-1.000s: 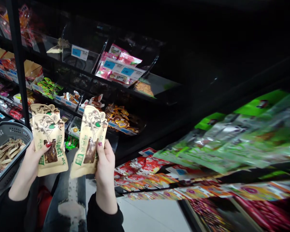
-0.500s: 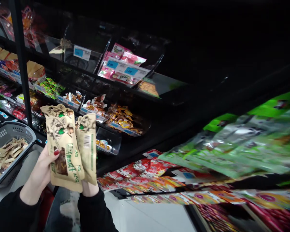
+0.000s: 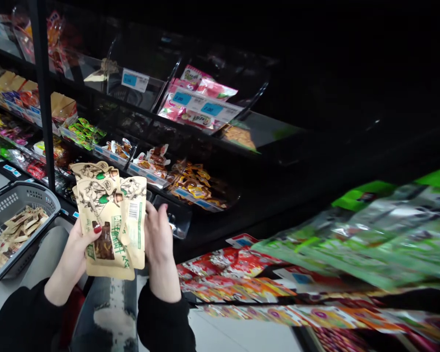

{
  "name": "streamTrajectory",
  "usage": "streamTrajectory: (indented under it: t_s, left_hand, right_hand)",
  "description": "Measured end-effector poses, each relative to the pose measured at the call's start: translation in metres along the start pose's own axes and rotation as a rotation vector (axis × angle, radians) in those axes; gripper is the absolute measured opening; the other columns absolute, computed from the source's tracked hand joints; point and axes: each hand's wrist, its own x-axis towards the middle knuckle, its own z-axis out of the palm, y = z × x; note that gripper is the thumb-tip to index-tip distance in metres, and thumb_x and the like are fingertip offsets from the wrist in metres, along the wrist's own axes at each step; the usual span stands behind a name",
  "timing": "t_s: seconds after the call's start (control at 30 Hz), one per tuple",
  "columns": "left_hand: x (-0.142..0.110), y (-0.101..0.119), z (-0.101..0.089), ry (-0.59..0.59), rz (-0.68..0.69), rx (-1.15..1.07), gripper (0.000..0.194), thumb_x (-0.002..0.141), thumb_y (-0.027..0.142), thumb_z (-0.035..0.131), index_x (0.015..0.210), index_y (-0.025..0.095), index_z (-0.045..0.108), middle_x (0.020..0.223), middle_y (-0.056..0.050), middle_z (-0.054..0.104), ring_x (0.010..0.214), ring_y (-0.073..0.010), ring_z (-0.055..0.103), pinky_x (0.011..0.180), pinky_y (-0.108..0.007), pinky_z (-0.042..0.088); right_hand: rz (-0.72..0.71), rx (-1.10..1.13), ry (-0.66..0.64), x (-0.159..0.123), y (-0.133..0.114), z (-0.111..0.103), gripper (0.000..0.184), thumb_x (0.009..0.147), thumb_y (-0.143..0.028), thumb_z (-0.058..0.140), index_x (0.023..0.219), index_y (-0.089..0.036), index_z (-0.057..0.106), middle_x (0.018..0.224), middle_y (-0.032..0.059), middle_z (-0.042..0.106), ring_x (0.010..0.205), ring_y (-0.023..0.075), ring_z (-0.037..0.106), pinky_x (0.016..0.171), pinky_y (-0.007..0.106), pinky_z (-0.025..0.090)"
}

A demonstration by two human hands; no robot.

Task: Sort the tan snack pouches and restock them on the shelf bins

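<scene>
Closed on overlapping tan packets [image 3: 104,212], the left hand [image 3: 68,261] lays its thumb across the front one, probably to stop the fan slipping while its printed face stays readable. At the fan's other edge is the right hand [image 3: 161,239], partly hidden; whether it grips cannot be told. Matt and papery-looking, the packets have curvy tops; the front one's window shows dark brown contents. They are above ripped jeans [image 3: 112,303], near a grey slotted basket [image 3: 33,193] of loosely heaped tan packs [image 3: 20,232]. Beyond, clear bins [image 3: 154,177] corral glossy wrapped snacks.
</scene>
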Motion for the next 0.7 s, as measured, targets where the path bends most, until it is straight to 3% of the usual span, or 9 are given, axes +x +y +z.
streamTrajectory:
  t_s: [0.07,0.17,0.33,0.4,0.47,0.53,0.6,0.7]
  left_hand:
    - [0.001,0.0,-0.001,-0.014,0.017,0.047,0.072,0.065,0.022,0.081,0.131,0.023,0.053,0.108,-0.005,0.073,0.101,-0.0256,0.067,0.085,-0.032,0.056]
    - [0.002,0.001,-0.004,-0.072,-0.007,0.093,0.067,0.065,0.023,0.081,0.127,0.022,0.057,0.109,-0.006,0.072,0.101,-0.0258,0.067,0.084,-0.03,0.056]
    - [0.005,0.001,-0.009,-0.146,-0.086,0.124,0.044,0.06,0.019,0.083,0.102,0.019,0.07,0.095,-0.006,0.075,0.087,-0.0241,0.071,0.075,-0.029,0.057]
    - [0.006,0.0,-0.009,-0.12,-0.054,0.131,0.04,0.061,0.019,0.082,0.099,0.018,0.07,0.092,-0.005,0.075,0.083,-0.0226,0.071,0.073,-0.028,0.057]
    - [0.006,-0.003,-0.009,-0.076,0.004,0.147,0.04,0.063,0.021,0.081,0.1,0.018,0.069,0.091,-0.004,0.075,0.082,-0.0219,0.071,0.073,-0.029,0.057]
    - [0.006,-0.004,-0.009,-0.044,0.06,0.199,0.042,0.063,0.022,0.081,0.102,0.018,0.068,0.091,-0.004,0.075,0.082,-0.0223,0.07,0.074,-0.031,0.057]
    - [0.006,-0.004,-0.011,-0.027,0.109,0.279,0.045,0.062,0.023,0.082,0.104,0.017,0.067,0.093,-0.005,0.074,0.086,-0.0235,0.069,0.075,-0.031,0.056]
    - [0.005,-0.003,-0.012,-0.01,0.175,0.421,0.046,0.063,0.026,0.082,0.105,0.016,0.068,0.095,-0.006,0.074,0.091,-0.0242,0.068,0.079,-0.031,0.054]
  right_hand:
    - [0.067,0.002,-0.059,-0.01,-0.002,-0.002,0.047,0.084,-0.06,0.05,0.107,-0.022,0.066,0.105,0.0065,0.072,0.103,0.0249,0.064,0.093,0.042,0.049]
    - [0.048,-0.071,-0.071,-0.022,0.004,0.0,0.042,0.082,-0.048,0.06,0.117,-0.024,0.062,0.121,0.0044,0.066,0.115,0.024,0.058,0.103,0.04,0.042]
    - [0.045,-0.15,-0.157,-0.023,0.012,0.0,0.044,0.09,-0.054,0.042,0.119,-0.024,0.058,0.124,0.0061,0.062,0.118,0.023,0.054,0.104,0.04,0.041]
    - [-0.072,-0.267,-0.064,-0.025,0.007,-0.002,0.051,0.089,-0.059,0.039,0.121,-0.023,0.054,0.124,0.0087,0.058,0.113,0.0235,0.054,0.099,0.042,0.041]
    - [-0.27,-0.427,0.063,-0.031,-0.002,-0.002,0.052,0.083,-0.063,0.045,0.113,-0.021,0.055,0.112,0.0089,0.058,0.102,0.0234,0.054,0.09,0.041,0.043]
    - [-0.377,-0.597,0.067,-0.039,-0.011,0.0,0.039,0.08,-0.058,0.054,0.091,-0.021,0.058,0.09,0.0044,0.057,0.086,0.021,0.052,0.078,0.036,0.043]
    - [-0.334,-0.716,-0.002,-0.046,-0.019,0.005,0.027,0.083,-0.047,0.055,0.075,-0.021,0.055,0.072,-0.0001,0.053,0.073,0.0172,0.05,0.068,0.03,0.039]
    - [-0.217,-0.694,0.007,-0.049,-0.022,0.01,0.026,0.088,-0.039,0.049,0.072,-0.02,0.053,0.062,-0.0034,0.051,0.059,0.0123,0.045,0.059,0.025,0.035]
